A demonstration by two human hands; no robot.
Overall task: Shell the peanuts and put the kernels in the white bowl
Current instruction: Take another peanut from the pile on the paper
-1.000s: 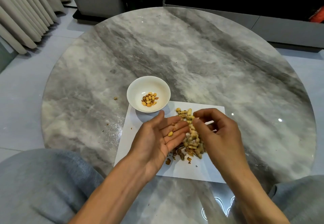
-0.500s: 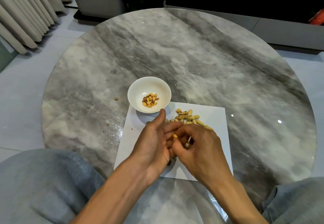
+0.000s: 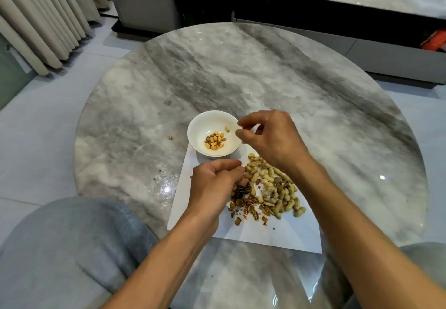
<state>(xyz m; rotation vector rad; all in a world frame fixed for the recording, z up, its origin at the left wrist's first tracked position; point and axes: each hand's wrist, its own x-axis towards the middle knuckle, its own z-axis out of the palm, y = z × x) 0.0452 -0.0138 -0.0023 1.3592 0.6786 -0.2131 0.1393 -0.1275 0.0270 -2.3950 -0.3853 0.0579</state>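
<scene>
White bowl (image 3: 193,131) gains a pale kernel (image 3: 227,128): right hand (image 3: 270,139) moved over, fingers (image 3: 241,124) parted; left hand (image 3: 214,185) curls on shells (image 3: 241,191).

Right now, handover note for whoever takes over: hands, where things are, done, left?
Right hand: at the right rim of the white bowl, fingertips loosely together. A pale kernel sits apart inside the bowl; whether the grip still pinches another I cannot tell.
Left hand: curled over the left end of the peanut pile, fingers on shell bits; grip unclear.
Layout: bowl at the far left corner of the white paper, which carries unshelled peanuts and broken shells.
Done: a small heap of kernels in the bowl.
Left: most of the pile is unshelled.
</scene>
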